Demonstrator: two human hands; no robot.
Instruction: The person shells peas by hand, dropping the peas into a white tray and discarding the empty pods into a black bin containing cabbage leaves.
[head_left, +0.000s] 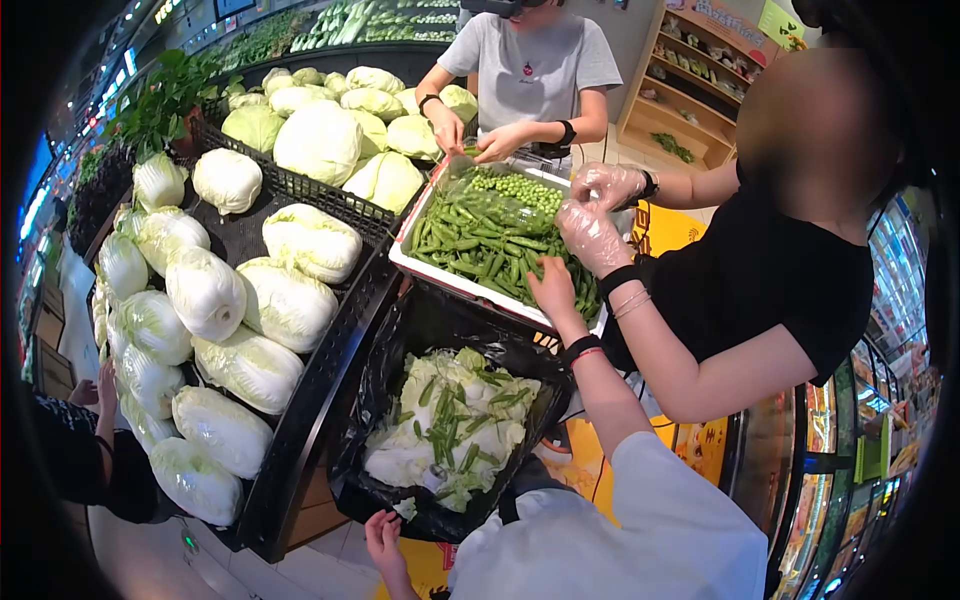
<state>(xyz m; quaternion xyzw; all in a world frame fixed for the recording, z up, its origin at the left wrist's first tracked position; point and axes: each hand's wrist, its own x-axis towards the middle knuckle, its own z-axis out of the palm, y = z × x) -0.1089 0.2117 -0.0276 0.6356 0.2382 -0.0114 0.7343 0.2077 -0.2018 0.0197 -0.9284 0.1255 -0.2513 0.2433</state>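
My right hand (553, 291) reaches over the white box (470, 290), its fingers stretched out against the green pea pods (480, 243) near the front edge. Shelled peas (515, 188) lie at the back of that box, partly under clear plastic. Low at the front, my left hand (384, 540) hangs beside the rim of a bin lined with a black bag (375, 350). Its fingers are loosely apart and hold nothing that I can see. Inside the bin are pale cabbage leaves (400, 460) with empty-looking pods (445, 420) scattered on top.
Across the box, a person in a grey shirt has both hands (478, 140) at its far edge. Another person's plastic-gloved hands (597, 225) are over its right side. Napa cabbages (285, 305) and round cabbages (318, 140) fill the black display (320, 390) on the left.
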